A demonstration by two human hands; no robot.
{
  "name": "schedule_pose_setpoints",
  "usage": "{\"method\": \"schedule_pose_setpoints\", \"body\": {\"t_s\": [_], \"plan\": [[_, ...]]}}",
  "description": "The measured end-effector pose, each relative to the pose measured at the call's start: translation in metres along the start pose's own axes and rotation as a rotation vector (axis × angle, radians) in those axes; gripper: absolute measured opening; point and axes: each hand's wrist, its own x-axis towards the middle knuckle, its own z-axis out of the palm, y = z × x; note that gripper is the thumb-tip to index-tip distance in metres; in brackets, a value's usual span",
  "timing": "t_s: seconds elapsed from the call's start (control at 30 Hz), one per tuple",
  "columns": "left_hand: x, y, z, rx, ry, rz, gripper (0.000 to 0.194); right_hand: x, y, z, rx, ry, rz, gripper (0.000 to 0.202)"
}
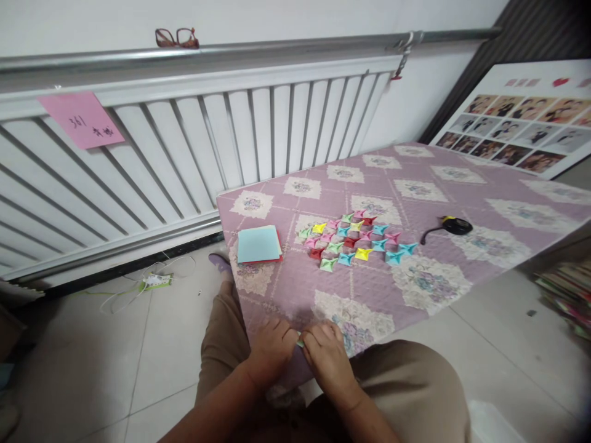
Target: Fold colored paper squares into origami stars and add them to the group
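Observation:
At the near edge of the table, my left hand (276, 346) and my right hand (324, 352) meet with curled fingers. Between their fingertips shows a small bit of light green folded paper (300, 339), mostly hidden by the fingers; both hands pinch it. Further up the table, several small folded paper pieces (349, 242) in red, yellow, green, blue and pink stand in slanting rows. To their left lies a stack of paper sheets (259, 244), light blue on top with a red edge showing beneath.
A purple floral tablecloth (295, 289) covers the table. A black coiled item with a cord (457, 226) lies on the right. Behind are a white radiator (263, 129) and a photo board (521, 123). A power strip (157, 281) is on the floor.

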Motion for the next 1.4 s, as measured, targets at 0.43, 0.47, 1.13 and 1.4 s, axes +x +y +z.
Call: {"method": "schedule_pose_setpoints", "body": {"t_s": [0.43, 0.47, 1.13, 1.4], "plan": [[-0.026, 0.002, 0.012, -0.047, 0.104, 0.014, 0.012, -0.026, 0.007, 0.017, 0.135, -0.109, 0.081, 0.013], [-0.026, 0.003, 0.012, -0.06, 0.11, 0.0, 0.011, -0.025, 0.008, 0.015, 0.149, -0.136, 0.083, 0.014], [-0.019, 0.011, -0.003, -0.254, 0.006, -0.252, 0.018, -0.012, 0.006, 0.004, 0.126, -0.328, 0.229, 0.007], [-0.017, 0.009, -0.004, -0.288, -0.041, -0.305, 0.016, -0.01, 0.008, -0.002, 0.168, -0.382, 0.272, 0.008]]}}
